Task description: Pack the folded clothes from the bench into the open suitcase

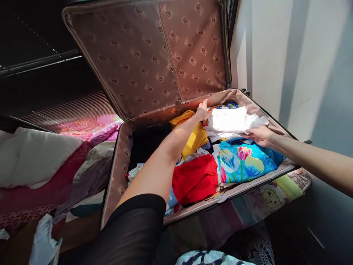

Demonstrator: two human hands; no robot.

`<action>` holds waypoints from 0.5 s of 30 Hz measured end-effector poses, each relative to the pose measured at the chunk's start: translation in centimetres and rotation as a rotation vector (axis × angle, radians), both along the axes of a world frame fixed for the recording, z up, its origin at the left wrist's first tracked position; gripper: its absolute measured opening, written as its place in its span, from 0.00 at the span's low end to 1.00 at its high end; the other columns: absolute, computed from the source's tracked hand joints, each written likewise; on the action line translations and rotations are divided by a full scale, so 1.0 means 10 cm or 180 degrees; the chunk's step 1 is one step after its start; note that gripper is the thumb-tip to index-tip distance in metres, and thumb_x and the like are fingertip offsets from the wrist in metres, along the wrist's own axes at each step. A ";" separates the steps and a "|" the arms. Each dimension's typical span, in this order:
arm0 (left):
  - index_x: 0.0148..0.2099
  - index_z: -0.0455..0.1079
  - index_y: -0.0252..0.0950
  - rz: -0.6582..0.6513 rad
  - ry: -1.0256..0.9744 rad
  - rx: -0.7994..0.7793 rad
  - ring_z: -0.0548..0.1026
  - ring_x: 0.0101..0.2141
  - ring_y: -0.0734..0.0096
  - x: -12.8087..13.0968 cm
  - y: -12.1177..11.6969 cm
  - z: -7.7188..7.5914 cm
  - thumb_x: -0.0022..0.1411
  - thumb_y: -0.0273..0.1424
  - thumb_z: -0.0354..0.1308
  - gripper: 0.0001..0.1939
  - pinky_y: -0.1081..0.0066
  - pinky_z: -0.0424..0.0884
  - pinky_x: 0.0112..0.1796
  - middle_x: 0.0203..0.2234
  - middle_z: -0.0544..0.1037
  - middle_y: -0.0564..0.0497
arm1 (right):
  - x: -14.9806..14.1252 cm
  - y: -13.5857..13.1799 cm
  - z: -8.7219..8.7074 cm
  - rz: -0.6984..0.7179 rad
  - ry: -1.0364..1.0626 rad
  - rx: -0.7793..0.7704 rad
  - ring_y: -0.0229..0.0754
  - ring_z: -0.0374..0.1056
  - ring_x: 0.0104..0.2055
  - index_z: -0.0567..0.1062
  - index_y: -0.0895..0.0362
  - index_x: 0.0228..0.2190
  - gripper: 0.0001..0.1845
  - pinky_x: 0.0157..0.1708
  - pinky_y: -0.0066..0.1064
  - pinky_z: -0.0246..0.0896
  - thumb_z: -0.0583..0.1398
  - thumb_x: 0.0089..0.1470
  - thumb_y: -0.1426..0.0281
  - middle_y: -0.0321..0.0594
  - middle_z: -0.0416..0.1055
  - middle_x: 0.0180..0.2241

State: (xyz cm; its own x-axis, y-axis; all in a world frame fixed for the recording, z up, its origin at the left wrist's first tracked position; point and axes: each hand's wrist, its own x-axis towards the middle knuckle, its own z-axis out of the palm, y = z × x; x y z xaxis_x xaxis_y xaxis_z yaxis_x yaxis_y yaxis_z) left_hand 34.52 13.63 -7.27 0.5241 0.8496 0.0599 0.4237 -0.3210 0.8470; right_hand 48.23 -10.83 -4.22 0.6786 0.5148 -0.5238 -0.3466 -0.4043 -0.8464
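Observation:
An open suitcase (112, 191) with a patterned pinkish-brown lining holds several folded clothes. At the back right lies a folded white garment (227, 119). My left hand (203, 111) is at its left edge, a finger stretched out and the other fingers partly hidden. My right hand (261, 136) has its thumb against the garment's front right edge and fingers below, closed on it. Below that hand is a blue floral garment (248, 162). A red garment (195, 178) and a yellow one (194, 141) lie to the left, beside black cloth (149, 141).
The raised suitcase lid (149, 55) leans back behind the clothes. A pale wall (286, 66) stands close on the right. At the left are a white pillow (35, 158) and rumpled bedding. Patterned cloth (273, 195) hangs below the suitcase's front edge.

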 end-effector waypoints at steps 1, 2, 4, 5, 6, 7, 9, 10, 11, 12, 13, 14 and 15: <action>0.69 0.69 0.32 -0.0078 0.0287 0.0214 0.71 0.65 0.44 -0.03 -0.05 -0.04 0.55 0.18 0.69 0.39 0.52 0.63 0.68 0.64 0.71 0.32 | 0.05 -0.07 -0.02 0.0159 -0.0051 -0.0111 0.40 0.72 0.27 0.73 0.58 0.34 0.14 0.24 0.28 0.71 0.60 0.53 0.89 0.43 0.75 0.29; 0.68 0.71 0.32 -0.0165 0.0494 0.0447 0.68 0.67 0.41 -0.06 -0.10 -0.07 0.55 0.19 0.69 0.38 0.50 0.61 0.69 0.66 0.69 0.31 | 0.12 -0.13 -0.01 0.0311 -0.0180 -0.0224 0.42 0.73 0.28 0.73 0.58 0.32 0.13 0.25 0.29 0.72 0.61 0.53 0.88 0.44 0.75 0.28; 0.65 0.75 0.32 -0.0441 0.0679 0.0980 0.62 0.70 0.37 -0.10 -0.21 -0.11 0.58 0.22 0.69 0.32 0.47 0.57 0.70 0.69 0.66 0.31 | 0.26 -0.20 0.02 0.0586 -0.0602 -0.0404 0.48 0.76 0.36 0.73 0.58 0.28 0.11 0.33 0.34 0.76 0.65 0.52 0.85 0.47 0.75 0.28; 0.64 0.76 0.33 -0.0631 0.0710 0.1237 0.60 0.72 0.36 -0.11 -0.26 -0.13 0.59 0.24 0.68 0.29 0.46 0.55 0.71 0.71 0.65 0.32 | 0.33 -0.20 0.04 0.0716 -0.0924 -0.0416 0.52 0.77 0.42 0.73 0.57 0.27 0.12 0.41 0.38 0.78 0.67 0.50 0.83 0.48 0.76 0.31; 0.63 0.77 0.34 -0.0829 0.0671 0.1419 0.58 0.73 0.36 -0.10 -0.31 -0.15 0.61 0.26 0.68 0.28 0.45 0.52 0.71 0.72 0.64 0.32 | 0.37 -0.18 0.06 0.0885 -0.1350 -0.0365 0.56 0.76 0.51 0.74 0.57 0.27 0.12 0.50 0.43 0.76 0.69 0.49 0.82 0.50 0.77 0.35; 0.63 0.77 0.34 -0.1019 0.0616 0.1529 0.56 0.73 0.36 -0.07 -0.36 -0.18 0.61 0.29 0.68 0.27 0.44 0.49 0.72 0.72 0.64 0.33 | 0.40 -0.13 0.06 0.1094 -0.1831 -0.0268 0.59 0.72 0.59 0.75 0.57 0.30 0.12 0.60 0.48 0.71 0.71 0.47 0.82 0.52 0.78 0.41; 0.62 0.78 0.36 -0.1313 0.0544 0.1546 0.56 0.73 0.33 0.00 -0.42 -0.25 0.59 0.34 0.71 0.29 0.41 0.45 0.72 0.71 0.66 0.34 | 0.40 0.04 0.02 0.1679 -0.2759 -0.0019 0.63 0.61 0.70 0.80 0.56 0.39 0.15 0.73 0.57 0.52 0.72 0.48 0.79 0.53 0.75 0.55; 0.62 0.79 0.38 -0.1365 0.0586 0.1443 0.55 0.73 0.31 0.04 -0.44 -0.29 0.57 0.35 0.73 0.30 0.39 0.43 0.72 0.71 0.68 0.35 | 0.37 0.14 -0.03 0.1991 -0.3089 0.0038 0.64 0.57 0.72 0.81 0.55 0.44 0.18 0.74 0.60 0.45 0.72 0.49 0.77 0.53 0.72 0.61; 0.61 0.81 0.40 -0.1340 0.0675 0.1293 0.55 0.73 0.29 0.08 -0.45 -0.33 0.54 0.37 0.75 0.31 0.36 0.42 0.72 0.70 0.69 0.36 | 0.33 0.26 -0.10 0.2268 -0.3259 -0.0076 0.66 0.53 0.75 0.81 0.54 0.48 0.21 0.75 0.64 0.40 0.72 0.51 0.74 0.53 0.69 0.65; 0.60 0.81 0.42 -0.1261 0.0786 0.1123 0.54 0.73 0.27 0.11 -0.44 -0.37 0.52 0.38 0.76 0.32 0.33 0.42 0.71 0.70 0.70 0.37 | 0.29 0.37 -0.17 0.2468 -0.3256 -0.0345 0.67 0.48 0.76 0.81 0.53 0.53 0.24 0.75 0.66 0.36 0.71 0.54 0.71 0.53 0.64 0.69; 0.60 0.81 0.43 -0.1166 0.0932 0.0961 0.53 0.74 0.26 0.14 -0.43 -0.41 0.51 0.40 0.77 0.33 0.31 0.42 0.71 0.70 0.70 0.37 | 0.25 0.48 -0.25 0.2611 -0.3196 -0.0693 0.69 0.43 0.78 0.79 0.52 0.59 0.28 0.74 0.69 0.34 0.70 0.57 0.67 0.53 0.58 0.73; 0.62 0.80 0.44 -0.1090 0.1112 0.0838 0.52 0.74 0.26 0.15 -0.41 -0.45 0.53 0.42 0.76 0.34 0.29 0.41 0.70 0.71 0.68 0.38 | 0.22 0.58 -0.33 0.2721 -0.3116 -0.1075 0.71 0.38 0.79 0.75 0.50 0.65 0.32 0.73 0.71 0.32 0.68 0.61 0.63 0.53 0.52 0.76; 0.66 0.77 0.45 -0.1067 0.1323 0.0765 0.51 0.75 0.27 0.16 -0.40 -0.47 0.56 0.44 0.73 0.36 0.28 0.41 0.70 0.73 0.66 0.38 | 0.20 0.66 -0.40 0.2813 -0.3041 -0.1425 0.73 0.34 0.79 0.69 0.49 0.71 0.36 0.72 0.73 0.30 0.64 0.64 0.59 0.52 0.45 0.78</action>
State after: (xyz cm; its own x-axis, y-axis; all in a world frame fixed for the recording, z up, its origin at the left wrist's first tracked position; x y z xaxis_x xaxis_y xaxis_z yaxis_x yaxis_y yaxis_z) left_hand 36.14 9.60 -11.94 0.7826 0.6214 -0.0376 0.5470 -0.6574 0.5183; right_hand 50.22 -4.20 -8.23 0.4036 0.8720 -0.2771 0.8036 -0.4826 -0.3483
